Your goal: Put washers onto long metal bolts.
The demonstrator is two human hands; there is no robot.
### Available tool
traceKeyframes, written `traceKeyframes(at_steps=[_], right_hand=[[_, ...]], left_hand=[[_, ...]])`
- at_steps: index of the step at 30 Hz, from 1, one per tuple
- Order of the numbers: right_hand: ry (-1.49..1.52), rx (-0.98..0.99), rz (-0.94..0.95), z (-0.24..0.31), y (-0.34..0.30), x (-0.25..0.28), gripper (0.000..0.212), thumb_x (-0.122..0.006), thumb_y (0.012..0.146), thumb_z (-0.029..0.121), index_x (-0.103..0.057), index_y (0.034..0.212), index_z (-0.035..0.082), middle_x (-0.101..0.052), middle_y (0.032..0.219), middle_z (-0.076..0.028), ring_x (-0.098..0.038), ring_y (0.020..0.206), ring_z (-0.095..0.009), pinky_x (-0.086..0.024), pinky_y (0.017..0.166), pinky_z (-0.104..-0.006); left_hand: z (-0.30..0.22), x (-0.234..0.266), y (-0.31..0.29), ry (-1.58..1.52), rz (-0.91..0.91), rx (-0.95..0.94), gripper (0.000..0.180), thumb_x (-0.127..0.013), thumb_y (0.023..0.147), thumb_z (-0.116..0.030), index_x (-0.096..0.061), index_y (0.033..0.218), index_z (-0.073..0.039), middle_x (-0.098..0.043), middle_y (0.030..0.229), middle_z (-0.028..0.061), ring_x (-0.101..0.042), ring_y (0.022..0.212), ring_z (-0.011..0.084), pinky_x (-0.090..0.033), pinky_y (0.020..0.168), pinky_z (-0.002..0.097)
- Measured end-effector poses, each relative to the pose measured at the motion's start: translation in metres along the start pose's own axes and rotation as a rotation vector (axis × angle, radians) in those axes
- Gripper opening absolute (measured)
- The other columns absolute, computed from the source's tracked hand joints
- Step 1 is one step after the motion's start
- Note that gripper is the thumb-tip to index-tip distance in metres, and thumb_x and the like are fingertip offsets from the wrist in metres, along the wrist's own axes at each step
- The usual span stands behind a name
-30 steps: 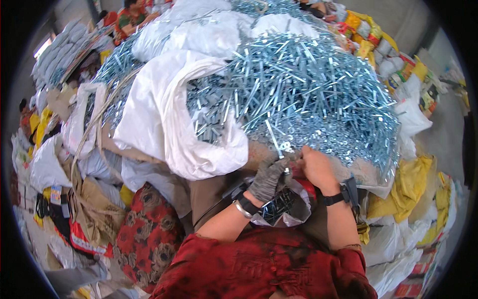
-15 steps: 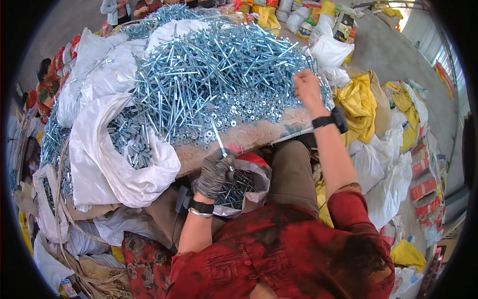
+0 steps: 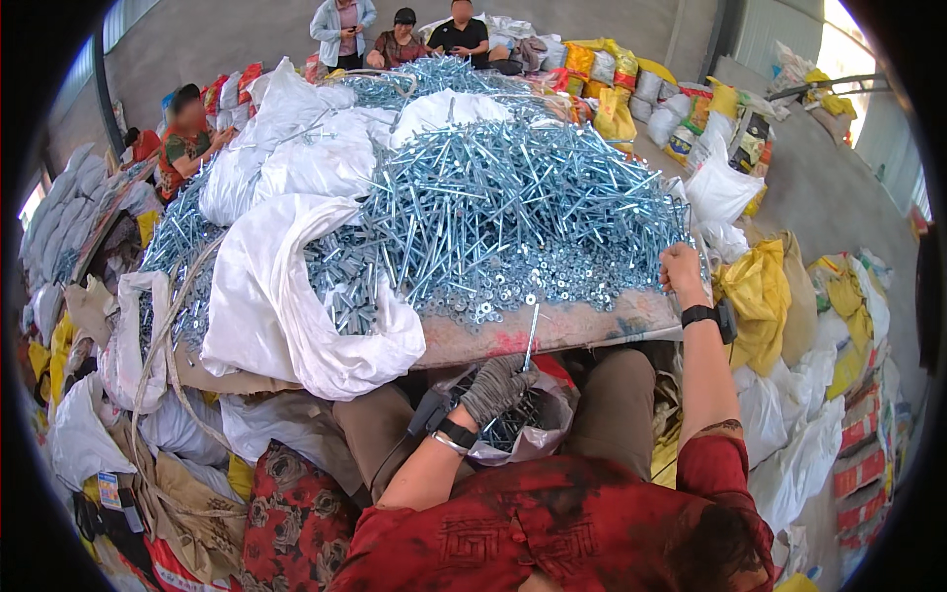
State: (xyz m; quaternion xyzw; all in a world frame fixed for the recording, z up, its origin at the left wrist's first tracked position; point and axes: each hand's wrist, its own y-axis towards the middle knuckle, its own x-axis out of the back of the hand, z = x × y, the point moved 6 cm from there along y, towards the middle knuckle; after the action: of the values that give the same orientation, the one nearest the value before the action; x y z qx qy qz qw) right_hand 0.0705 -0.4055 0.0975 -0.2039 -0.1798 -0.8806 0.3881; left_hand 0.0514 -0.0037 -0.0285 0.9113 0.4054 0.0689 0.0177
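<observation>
My left hand (image 3: 493, 388), in a grey knitted glove, is closed around the lower part of a long silvery bolt (image 3: 534, 333). The bolt stands nearly upright, with a washer-like ring at its top. Just under this hand, between my knees, an open white bag (image 3: 552, 434) holds many dark metal bolts. My bare right hand (image 3: 681, 271) is at the right end of the pile, near the table's edge, its fingers curled together. What they hold, if anything, is hidden. Before it spreads a large heap of bolts (image 3: 523, 197), with loose washers (image 3: 503, 286) along the front.
A white sack (image 3: 266, 296) spills short metal sleeves (image 3: 350, 296) at the table's left. Yellow sacks (image 3: 760, 301) and white ones crowd the right side. Several people are around the far and left sides, including one person (image 3: 187, 138) at the left. The table's front edge (image 3: 552, 337) borders my knees.
The whole view has tilted up, so the scene sits lower and farther right. The bolt in my left hand has swung from leaning left to nearly upright. My right hand stays by the pile's right end.
</observation>
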Motion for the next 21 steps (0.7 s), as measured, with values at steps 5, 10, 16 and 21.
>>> traceKeyframes(at_steps=[5,10,16,21], right_hand=[[0.216,-0.008,0.17,0.016,-0.028,-0.036,0.012,-0.063,0.091,0.009,-0.062,0.095,-0.002,-0.06,0.066,-0.007,-0.058,0.046,-0.016,-0.046,0.035,-0.0306],[0.471,0.075,0.672,0.075,-0.13,-0.1,0.01,-0.066,0.091,0.011,-0.062,0.094,0.003,-0.061,0.068,-0.003,-0.058,0.051,-0.011,-0.048,0.044,-0.0248],[0.554,-0.018,0.793,0.08,-0.172,-0.113,0.009,-0.067,0.091,0.01,-0.062,0.092,0.003,-0.061,0.068,-0.002,-0.058,0.052,-0.009,-0.047,0.046,-0.0228],[0.508,0.044,0.845,0.079,-0.177,-0.103,0.008,-0.067,0.091,0.009,-0.063,0.093,0.002,-0.062,0.068,-0.002,-0.059,0.052,-0.009,-0.047,0.046,-0.0222]], left_hand=[[-0.004,-0.003,0.003,0.201,-0.055,-0.198,0.016,-0.063,0.092,-0.017,-0.066,0.096,-0.001,-0.061,0.066,0.0076,-0.06,0.06,0.02,-0.049,0.06,0.0362],[-0.012,-0.006,0.002,0.614,0.0,-0.206,0.024,-0.061,0.094,-0.026,-0.066,0.1,-0.003,-0.067,0.083,0.0171,-0.064,0.079,0.0355,-0.051,0.072,0.0435],[-0.018,-0.009,-0.003,0.732,0.041,-0.345,0.026,-0.055,0.093,-0.029,-0.062,0.102,-0.007,-0.065,0.086,0.0189,-0.064,0.082,0.0383,-0.05,0.072,0.0505],[-0.025,-0.012,-0.005,0.814,0.096,-0.238,0.024,-0.055,0.092,-0.028,-0.061,0.104,-0.007,-0.066,0.088,0.0175,-0.065,0.081,0.0378,-0.05,0.07,0.0501]])
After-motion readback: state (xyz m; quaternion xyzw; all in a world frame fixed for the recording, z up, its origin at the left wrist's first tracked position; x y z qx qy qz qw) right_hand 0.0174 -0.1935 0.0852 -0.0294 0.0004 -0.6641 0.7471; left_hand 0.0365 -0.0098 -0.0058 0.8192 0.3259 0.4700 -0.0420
